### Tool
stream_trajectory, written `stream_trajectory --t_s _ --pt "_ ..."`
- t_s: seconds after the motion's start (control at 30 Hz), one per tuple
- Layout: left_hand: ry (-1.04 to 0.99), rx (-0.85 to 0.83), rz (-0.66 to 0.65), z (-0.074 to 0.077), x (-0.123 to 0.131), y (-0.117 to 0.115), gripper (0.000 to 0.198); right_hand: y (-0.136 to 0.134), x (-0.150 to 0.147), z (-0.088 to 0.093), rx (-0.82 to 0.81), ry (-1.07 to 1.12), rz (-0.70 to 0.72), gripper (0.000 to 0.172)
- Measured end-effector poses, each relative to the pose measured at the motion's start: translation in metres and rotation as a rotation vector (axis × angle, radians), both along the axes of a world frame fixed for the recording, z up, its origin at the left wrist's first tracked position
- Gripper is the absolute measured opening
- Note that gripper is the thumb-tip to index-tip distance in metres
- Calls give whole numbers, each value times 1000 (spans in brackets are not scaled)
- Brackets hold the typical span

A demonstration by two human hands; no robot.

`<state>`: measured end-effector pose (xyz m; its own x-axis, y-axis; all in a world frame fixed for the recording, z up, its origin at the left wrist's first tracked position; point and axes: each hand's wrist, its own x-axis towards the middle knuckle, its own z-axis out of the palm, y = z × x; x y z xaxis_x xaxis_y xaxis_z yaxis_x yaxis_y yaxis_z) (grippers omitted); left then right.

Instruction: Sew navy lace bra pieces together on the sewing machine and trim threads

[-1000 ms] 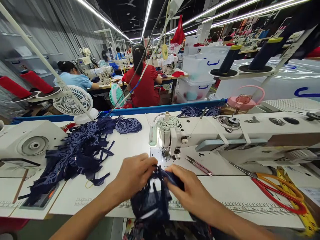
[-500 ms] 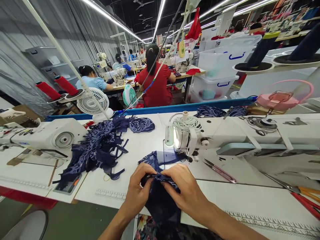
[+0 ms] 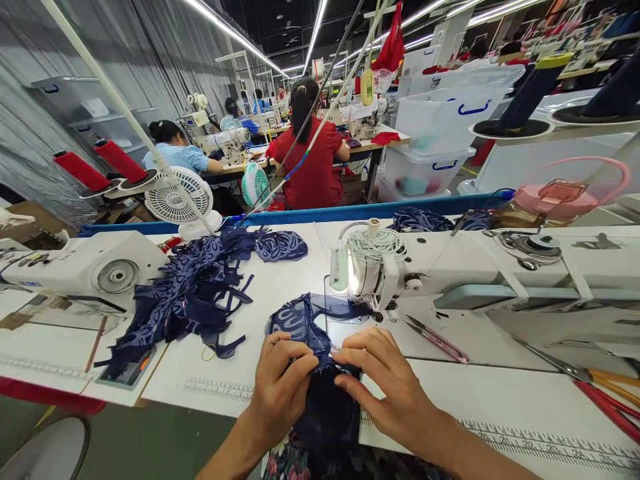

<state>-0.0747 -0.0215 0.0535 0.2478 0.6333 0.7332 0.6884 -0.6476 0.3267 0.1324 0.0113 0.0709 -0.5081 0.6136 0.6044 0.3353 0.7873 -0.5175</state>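
Note:
A navy lace-and-mesh garment piece (image 3: 295, 318) lies in front of the sewing machine (image 3: 440, 257); its dark lower part hangs over the table's front edge. My left hand (image 3: 283, 377) pinches its gathered edge between thumb and fingers. On the right side of that edge, my right hand (image 3: 383, 380) grips the fabric, with thumb and forefinger either side of it. A sheer strip of the piece reaches back beneath the machine head, where a lamp shines. To the right of my hands lie small thread snips (image 3: 437, 339).
A heap of navy lace pieces (image 3: 185, 287) lies on the left beside a second sewing machine (image 3: 90, 267). Orange-handled scissors (image 3: 565, 365) rest at the right. A white fan (image 3: 179, 195) and red thread cones (image 3: 120, 161) stand behind. Two co-workers sit ahead.
The lace part has spread out flatter and shifted slightly left. My right hand's fingers have opened somewhat at the fabric edge, and my left fingers have curled over it.

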Motion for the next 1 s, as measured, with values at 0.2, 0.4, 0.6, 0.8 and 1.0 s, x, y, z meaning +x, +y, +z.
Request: stream_trajectory --t_s 0.2,0.4,0.6,0.8,1.0 --pt "32 1 49 3 8 -2 25 1 2 4 -70 21 14 11" --pt "48 -38 74 7 15 -2 23 2 5 15 -285 56 66 12" --pt "81 -234 78 13 27 -1 15 -3 -5 4 -239 14 -10 14" --pt "172 -241 127 10 33 2 17 -7 -9 -5 -448 85 -13 16" --pt "172 -189 173 9 32 6 20 -13 -4 1 -735 166 49 23"
